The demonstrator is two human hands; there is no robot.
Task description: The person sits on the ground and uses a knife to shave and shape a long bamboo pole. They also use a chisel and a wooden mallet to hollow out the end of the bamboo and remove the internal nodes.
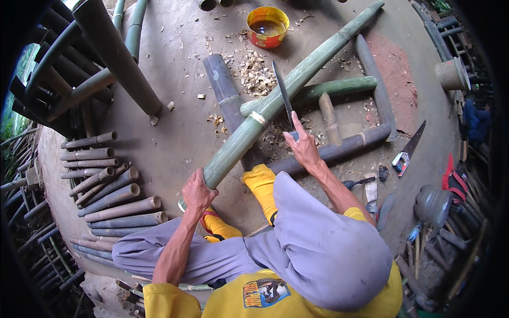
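From my remote seat I see a long, thick green bamboo pole [228, 153] slanting across a shorter green bamboo length [344, 87]. The left hand [198, 192] is wrapped around the pole's near end. The right hand [305, 148] is closed on the dark handle of a long, straight steel knife [282, 87], index finger extended along it. The blade crosses in front of the pole; I can't quite tell whether it touches. Beyond sits a round yellow-and-red tub [265, 41], near a heap of small pale chips [258, 74].
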